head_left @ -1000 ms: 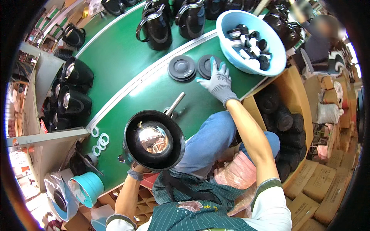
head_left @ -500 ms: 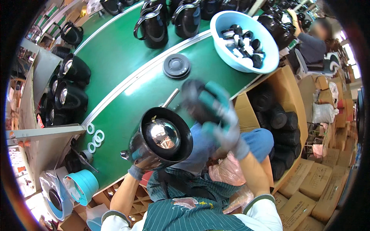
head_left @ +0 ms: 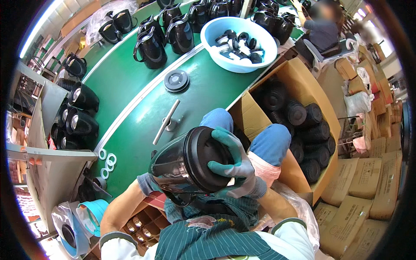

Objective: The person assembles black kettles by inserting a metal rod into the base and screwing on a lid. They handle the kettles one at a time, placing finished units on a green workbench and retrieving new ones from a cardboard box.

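Jug (head_left: 170,170), black, tilted, just below centre of frame. Right hand (head_left: 239,168), gloved, half-open, fingers spread and bent round black lid (head_left: 200,152) on its end. Left hand (head_left: 148,183) at jug's left side, mostly hidden, can't tell grip. Black discs (head_left: 176,80) on green table (head_left: 130,138), upper centre.

- Exposure: bright overall on my feed.
- Source: I log a white light strip (head_left: 40,28), upper left.
- Glare: pale sheen on the green worktop (head_left: 212,86); small highlights on the black vessel (head_left: 171,171).
- Shadow: dark inside the carton (head_left: 249,112).
- Focus: right hand (head_left: 236,167) clear to me; co-worker's head (head_left: 326,11) blurred.
- Distortion: worktop edges bowed, corners black.
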`<state>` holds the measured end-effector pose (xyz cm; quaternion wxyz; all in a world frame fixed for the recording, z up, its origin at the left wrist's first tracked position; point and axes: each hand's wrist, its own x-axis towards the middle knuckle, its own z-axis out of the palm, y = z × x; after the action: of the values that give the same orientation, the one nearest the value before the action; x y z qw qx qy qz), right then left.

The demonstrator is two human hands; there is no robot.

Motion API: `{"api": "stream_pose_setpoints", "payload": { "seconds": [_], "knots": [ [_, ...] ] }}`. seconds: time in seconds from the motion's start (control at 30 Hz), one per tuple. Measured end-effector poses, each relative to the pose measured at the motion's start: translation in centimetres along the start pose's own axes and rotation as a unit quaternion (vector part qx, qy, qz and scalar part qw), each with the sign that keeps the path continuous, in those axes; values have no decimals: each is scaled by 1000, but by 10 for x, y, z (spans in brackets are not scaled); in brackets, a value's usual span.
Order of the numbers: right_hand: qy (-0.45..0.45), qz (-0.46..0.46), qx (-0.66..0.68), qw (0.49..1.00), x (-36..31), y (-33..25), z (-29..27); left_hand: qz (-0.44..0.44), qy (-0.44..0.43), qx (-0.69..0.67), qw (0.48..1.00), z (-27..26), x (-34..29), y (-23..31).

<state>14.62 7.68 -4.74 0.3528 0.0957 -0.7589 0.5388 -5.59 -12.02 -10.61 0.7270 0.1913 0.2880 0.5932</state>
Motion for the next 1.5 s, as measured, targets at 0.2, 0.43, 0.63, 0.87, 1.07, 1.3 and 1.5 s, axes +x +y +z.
{"api": "stream_pose_setpoints", "payload": {
  "seconds": [0.2,0.43,0.63,0.87,1.07,1.3,1.5],
  "knots": [
    [-3,24,21,999,-15,-22,-18,-52,-14,-113,992,23,11,-8],
    [-5,103,-62,993,-39,-27,-38,91,185,211,955,-59,-44,-11],
    [28,362,130,923,-47,-16,-37,338,239,785,461,44,-12,64],
    [121,513,533,662,-137,68,-30,377,94,826,409,85,12,80],
    [16,46,-137,989,-52,-17,-39,193,290,572,743,25,-4,47],
    [88,347,286,889,-90,17,-11,412,80,866,272,85,0,79],
    [57,270,53,960,-53,-24,-21,243,310,637,663,30,-5,52]
  ]
}}
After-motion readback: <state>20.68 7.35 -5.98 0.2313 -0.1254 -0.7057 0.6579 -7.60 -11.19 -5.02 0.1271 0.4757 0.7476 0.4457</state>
